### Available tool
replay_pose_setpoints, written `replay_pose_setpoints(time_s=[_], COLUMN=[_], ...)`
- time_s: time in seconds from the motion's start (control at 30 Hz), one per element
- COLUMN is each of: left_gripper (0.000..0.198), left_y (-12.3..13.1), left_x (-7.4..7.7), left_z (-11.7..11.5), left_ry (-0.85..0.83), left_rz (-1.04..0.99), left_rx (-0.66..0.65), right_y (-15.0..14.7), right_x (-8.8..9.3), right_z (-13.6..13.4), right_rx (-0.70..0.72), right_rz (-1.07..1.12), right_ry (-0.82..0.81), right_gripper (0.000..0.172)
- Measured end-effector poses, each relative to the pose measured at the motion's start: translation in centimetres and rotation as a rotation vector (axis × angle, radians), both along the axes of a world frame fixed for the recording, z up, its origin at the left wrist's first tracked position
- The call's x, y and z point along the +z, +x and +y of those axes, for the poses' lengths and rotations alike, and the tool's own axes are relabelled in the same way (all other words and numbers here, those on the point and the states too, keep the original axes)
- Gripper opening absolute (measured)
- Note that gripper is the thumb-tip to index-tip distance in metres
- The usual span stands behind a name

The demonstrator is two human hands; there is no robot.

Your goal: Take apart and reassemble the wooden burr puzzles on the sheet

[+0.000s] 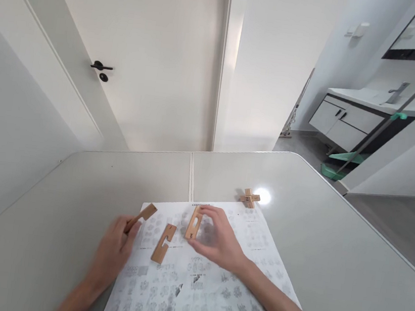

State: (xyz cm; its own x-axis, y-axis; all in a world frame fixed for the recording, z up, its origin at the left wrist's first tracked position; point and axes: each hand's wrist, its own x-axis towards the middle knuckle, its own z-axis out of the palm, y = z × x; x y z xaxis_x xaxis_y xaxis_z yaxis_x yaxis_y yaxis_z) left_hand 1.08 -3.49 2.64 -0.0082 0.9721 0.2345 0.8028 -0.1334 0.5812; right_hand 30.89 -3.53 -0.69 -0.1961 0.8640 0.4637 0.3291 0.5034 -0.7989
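My left hand [116,245] pinches one end of a notched wooden puzzle piece [148,211], which slants up to the right near the paper's left edge. With thumb and fingers at its two ends, my right hand [219,238] grips a slotted wooden puzzle piece [190,231] marked 2. Between the hands, a wooden puzzle piece [158,252] marked 1, with a notch in its side, lies on the printed instruction sheet [212,294]. Farther back, an assembled cross-shaped wooden puzzle [249,199] rests by the sheet's top right corner.
The light grey table [299,213] has a seam [191,179] across it at the back. Behind stands a white door [159,57] with a black handle [102,66]. Far right are a sink cabinet [345,120] and a green broom [333,172].
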Motion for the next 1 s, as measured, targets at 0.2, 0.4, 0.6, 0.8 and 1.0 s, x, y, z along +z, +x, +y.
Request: replay_pose_setpoints(time_s=[0.2,0.4,0.6,0.8,1.0], left_gripper=[0.044,0.039,0.034,0.032,0.032], left_y=[9.6,14.8,13.4,12.9,12.8], left_x=[0.9,-1.3,-2.1,-2.2,-2.2], left_z=[-1.0,0.4,1.4,1.3,1.2], left_ry=[-0.522,-0.665,-0.828,-0.932,-0.942], left_rz=[-0.890,-1.292,-1.410,-1.458,-1.439], left_rx=[-0.315,-0.378,-0.433,-0.473,-0.497], right_y=[1.2,1.8,2.1,2.8,3.9], right_x=[-0.1,-1.1,-1.9,-2.3,-2.2], right_z=[1.1,1.8,2.3,2.4,2.5], right_rx=[-0.173,-0.192,0.026,0.147,0.253], right_rz=[0.396,0.543,0.677,0.704,0.644], right_ry=[-0.338,-0.420,-0.462,-0.525,-0.543], right_gripper=[0.046,0.040,0.043,0.057,0.065])
